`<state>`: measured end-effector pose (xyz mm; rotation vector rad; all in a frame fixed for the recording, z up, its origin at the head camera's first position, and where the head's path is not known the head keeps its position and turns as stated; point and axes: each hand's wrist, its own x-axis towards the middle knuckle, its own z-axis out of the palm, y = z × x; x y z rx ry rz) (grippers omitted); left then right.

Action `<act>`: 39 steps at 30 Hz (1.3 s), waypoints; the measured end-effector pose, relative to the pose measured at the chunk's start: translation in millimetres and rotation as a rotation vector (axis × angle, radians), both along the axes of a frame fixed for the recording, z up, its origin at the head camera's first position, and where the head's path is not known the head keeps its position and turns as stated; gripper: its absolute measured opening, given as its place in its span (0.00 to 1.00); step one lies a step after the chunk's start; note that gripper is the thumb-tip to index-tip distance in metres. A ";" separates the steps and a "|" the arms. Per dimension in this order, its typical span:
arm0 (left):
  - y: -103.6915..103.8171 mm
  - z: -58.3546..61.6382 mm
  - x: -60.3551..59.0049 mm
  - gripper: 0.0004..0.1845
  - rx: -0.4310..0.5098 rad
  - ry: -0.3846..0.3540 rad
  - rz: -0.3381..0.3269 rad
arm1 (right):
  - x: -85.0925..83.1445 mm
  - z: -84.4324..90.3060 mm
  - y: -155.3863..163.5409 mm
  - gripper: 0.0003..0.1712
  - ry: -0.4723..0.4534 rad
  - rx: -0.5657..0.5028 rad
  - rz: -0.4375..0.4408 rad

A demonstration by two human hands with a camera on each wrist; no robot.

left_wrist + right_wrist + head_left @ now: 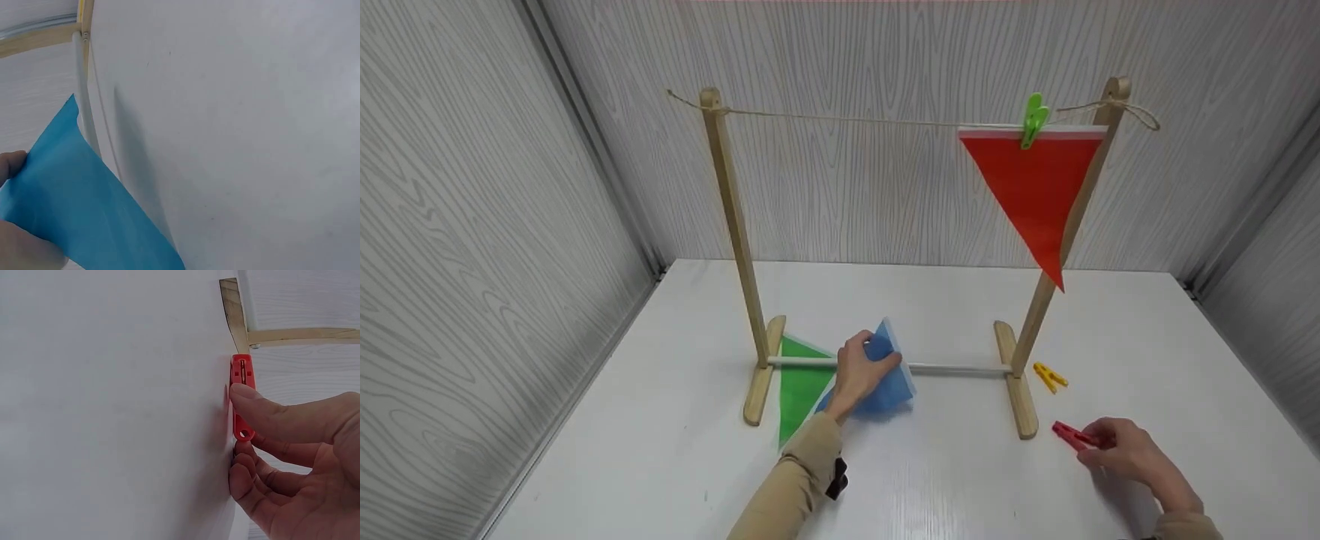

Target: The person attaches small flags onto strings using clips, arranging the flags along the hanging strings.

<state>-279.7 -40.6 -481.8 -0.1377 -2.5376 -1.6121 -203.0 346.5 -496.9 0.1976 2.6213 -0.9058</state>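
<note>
My left hand (859, 375) pinches a blue triangular pennant (889, 394) near its white-edged top, over the white rod of the wooden stand. In the left wrist view the blue pennant (84, 197) hangs bent from the thumb and fingers. Beside it, a green pennant (799, 390) lies on the table, partly under the rod. My right hand (1132, 454) pinches a red clothespin (1069, 435) close over the table, right of the stand's foot. The right wrist view has the thumb across the red clothespin (243, 422).
A red pennant (1035, 180) hangs at the right of the string (840, 118), under a green clothespin (1034, 120). The string runs between two wooden posts (735, 225). A yellow clothespin (1050, 376) lies beside the right foot (1023, 409). Pale wood-grain panels surround the white table (930, 480).
</note>
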 end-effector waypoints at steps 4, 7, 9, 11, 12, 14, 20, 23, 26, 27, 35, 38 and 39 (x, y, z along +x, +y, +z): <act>-3.1 0.8 -0.8 0.26 0.065 -0.008 0.007 | -1.9 1.7 -1.8 0.25 -0.003 0.013 0.019; -4.8 2.7 -2.4 0.26 0.093 0.010 0.005 | -3.1 3.4 -3.4 0.23 0.003 0.022 0.038; -5.7 4.1 -3.2 0.23 0.100 0.026 0.011 | -3.3 4.2 -4.5 0.23 0.008 0.026 0.038; -7.4 6.6 -3.8 0.20 0.106 0.037 0.022 | -4.0 5.3 -6.2 0.22 0.023 0.029 0.039; -8.4 7.9 -3.6 0.18 0.111 0.040 0.028 | -4.4 5.9 -7.0 0.22 0.029 0.029 0.039; -10.6 10.3 -3.2 0.16 0.120 0.040 0.040 | -5.3 6.7 -8.7 0.21 0.043 0.024 0.038; -17.6 16.3 -0.8 0.16 0.181 0.011 0.084 | -8.6 6.8 -13.8 0.22 0.083 0.006 0.058; -19.9 18.6 0.1 0.17 0.247 -0.003 0.097 | -9.7 6.2 -17.2 0.21 0.152 0.008 0.079; -21.3 20.7 0.6 0.19 0.296 -0.009 0.104 | -9.8 6.7 -20.4 0.20 0.223 0.008 0.087; -21.7 21.9 1.0 0.20 0.307 -0.010 0.105 | -9.6 7.2 -21.6 0.21 0.233 0.004 0.080; -27.0 30.6 1.9 0.17 0.364 0.041 0.104 | -6.9 7.6 -34.6 0.22 0.360 -0.095 0.051; -27.9 35.6 3.0 0.16 0.381 0.051 0.102 | -5.9 7.8 -40.7 0.24 0.379 -0.174 0.015; -28.0 37.2 3.2 0.16 0.385 0.051 0.101 | -5.6 8.2 -42.6 0.25 0.384 -0.204 -0.001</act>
